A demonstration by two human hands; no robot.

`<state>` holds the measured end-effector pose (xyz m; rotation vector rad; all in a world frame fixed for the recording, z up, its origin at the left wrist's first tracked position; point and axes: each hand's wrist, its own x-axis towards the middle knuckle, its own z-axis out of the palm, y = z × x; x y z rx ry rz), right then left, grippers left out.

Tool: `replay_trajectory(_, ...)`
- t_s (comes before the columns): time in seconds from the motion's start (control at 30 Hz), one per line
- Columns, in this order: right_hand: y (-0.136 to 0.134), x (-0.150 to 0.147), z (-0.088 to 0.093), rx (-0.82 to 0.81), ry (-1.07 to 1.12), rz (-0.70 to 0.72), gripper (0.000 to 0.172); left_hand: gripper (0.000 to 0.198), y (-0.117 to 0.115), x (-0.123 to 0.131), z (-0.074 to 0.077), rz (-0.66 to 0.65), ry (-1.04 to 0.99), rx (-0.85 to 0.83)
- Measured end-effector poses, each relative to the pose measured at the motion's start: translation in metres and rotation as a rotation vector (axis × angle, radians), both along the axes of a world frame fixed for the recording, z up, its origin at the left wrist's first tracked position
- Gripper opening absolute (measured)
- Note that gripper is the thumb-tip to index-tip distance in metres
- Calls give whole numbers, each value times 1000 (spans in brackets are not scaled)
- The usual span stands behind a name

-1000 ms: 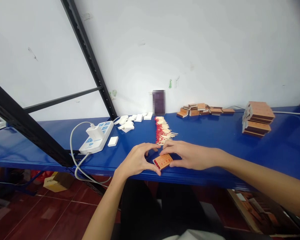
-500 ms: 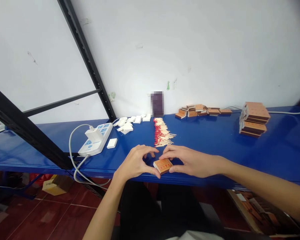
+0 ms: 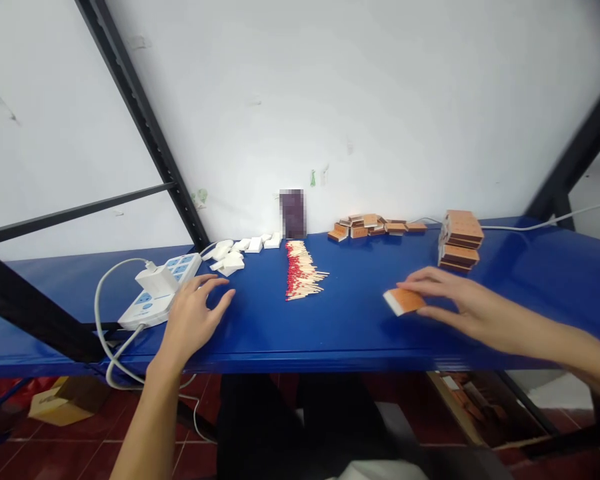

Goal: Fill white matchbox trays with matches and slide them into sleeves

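My right hand [image 3: 460, 303] grips a closed orange matchbox [image 3: 404, 301] low over the blue shelf top [image 3: 350, 320], fingers laid across it. A stack of orange matchbox packs [image 3: 460, 243] stands just behind it. My left hand [image 3: 195, 313] is far to the left with fingers spread and curved on the shelf beside the white power strip [image 3: 157, 290]; nothing shows in it. A heap of red-tipped matches [image 3: 300, 273] lies between the hands.
White inner trays [image 3: 240, 248] lie behind my left hand. Loose orange matchboxes [image 3: 373, 225] line the wall, next to a dark upright object [image 3: 293, 213]. Black rack struts [image 3: 145, 127] cross on the left and far right. A cardboard box [image 3: 65, 400] sits on the floor.
The hands, which held the matchbox together at the shelf's front, have parted. My right hand carried the box to the right; my left hand moved left to the power strip.
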<state>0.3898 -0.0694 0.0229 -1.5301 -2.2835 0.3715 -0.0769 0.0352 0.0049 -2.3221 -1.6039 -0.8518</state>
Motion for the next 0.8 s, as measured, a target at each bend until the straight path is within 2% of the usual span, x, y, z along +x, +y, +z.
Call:
replay_trajectory(0.13, 7, 58, 2, 198, -74, -204, 39, 50, 3, -13, -2, 47, 23, -118)
replay_trajectory(0.27, 14, 89, 8, 328, -249, -444, 44, 61, 7, -21, -8, 62, 72, -196)
replay_trajectory(0.33, 16, 93, 9, 367, -312, -510, 43, 64, 8, -23, -9, 41, 100, -230)
replay_trajectory(0.43, 18, 94, 6, 397, -361, -536, 38, 64, 7, -24, -8, 0, 119, -265)
replay_trajectory(0.6, 29, 97, -4, 435, -424, -552, 41, 58, -5, -16, 2, -113, 22, -328)
replay_trajectory(0.7, 34, 100, -11, 542, -403, -580, 37, 52, -12, -6, 8, -181, -50, -389)
replay_trajectory(0.8, 33, 95, -14, 676, -385, -615, 34, 47, -13, 3, 8, -257, -92, -375)
